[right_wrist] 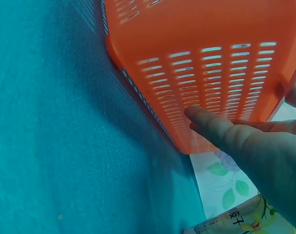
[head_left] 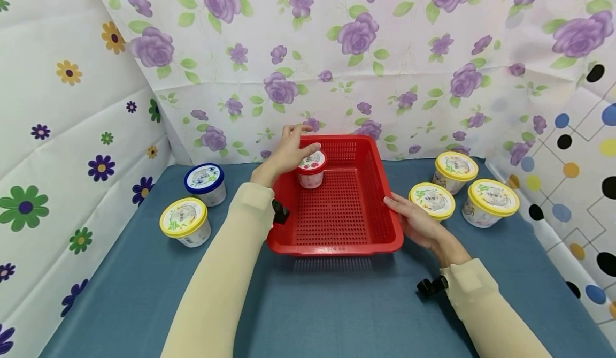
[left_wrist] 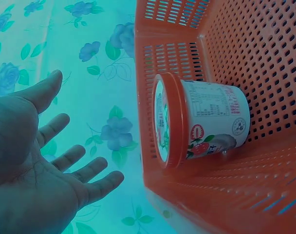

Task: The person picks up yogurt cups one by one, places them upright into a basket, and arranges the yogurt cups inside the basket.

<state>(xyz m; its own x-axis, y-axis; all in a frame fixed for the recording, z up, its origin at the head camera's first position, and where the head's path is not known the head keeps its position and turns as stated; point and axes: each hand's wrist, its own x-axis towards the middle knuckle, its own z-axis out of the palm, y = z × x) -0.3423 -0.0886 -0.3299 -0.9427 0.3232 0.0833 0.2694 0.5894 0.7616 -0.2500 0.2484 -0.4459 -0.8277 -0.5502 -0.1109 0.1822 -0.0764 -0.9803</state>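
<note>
A red perforated plastic basket [head_left: 332, 249] sits at the middle of the table, its right side gripped by my right hand [head_left: 418, 223]. The thumb lies at the rim and the fingers [right_wrist: 211, 124] extend along the outer wall. Inside, at the back left corner, stands a white tub with a red lid [head_left: 310, 178]; strawberries are printed on its side. My left hand [head_left: 287, 152] is over the basket's back left edge beside this tub. In the left wrist view its fingers [left_wrist: 97, 170] are spread, apart from the tub and holding nothing.
Left of the basket stand a blue-lidded tub [head_left: 207, 185] and a yellow-lidded tub [head_left: 185, 221]. Three more yellow-lidded tubs, including a near one [head_left: 488, 203], stand right of it, close to my right hand. A flowered cloth [head_left: 289, 53] hangs behind the blue table [head_left: 327, 310].
</note>
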